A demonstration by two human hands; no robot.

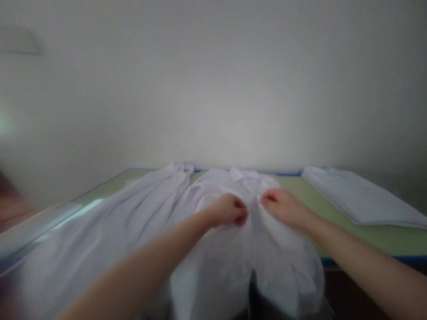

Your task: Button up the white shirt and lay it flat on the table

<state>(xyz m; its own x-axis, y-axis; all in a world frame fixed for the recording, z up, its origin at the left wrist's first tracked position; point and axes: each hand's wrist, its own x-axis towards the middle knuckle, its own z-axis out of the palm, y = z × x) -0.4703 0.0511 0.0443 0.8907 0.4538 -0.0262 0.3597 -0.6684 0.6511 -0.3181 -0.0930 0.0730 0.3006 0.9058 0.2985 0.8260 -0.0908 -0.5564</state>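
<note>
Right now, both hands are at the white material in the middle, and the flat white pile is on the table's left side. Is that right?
No: the head view shows the flat white pile on the right side of the table. The left hand and right hand are at the white material.

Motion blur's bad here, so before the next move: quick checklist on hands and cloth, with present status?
1. Right hand gripping the middle white cloth: ok, fingers appear pinched on it.
2. Left hand gripping it: cannot tell; curled over the cloth, contact blurred.
3. Middle white cloth lying smooth: not ok, rumpled and bulging at the near side.
4. Left white cloth free of the middle one: cannot tell; they meet, overlap unclear.
5. Folded white stack apart from both hands: ok, on the table at right.
</note>
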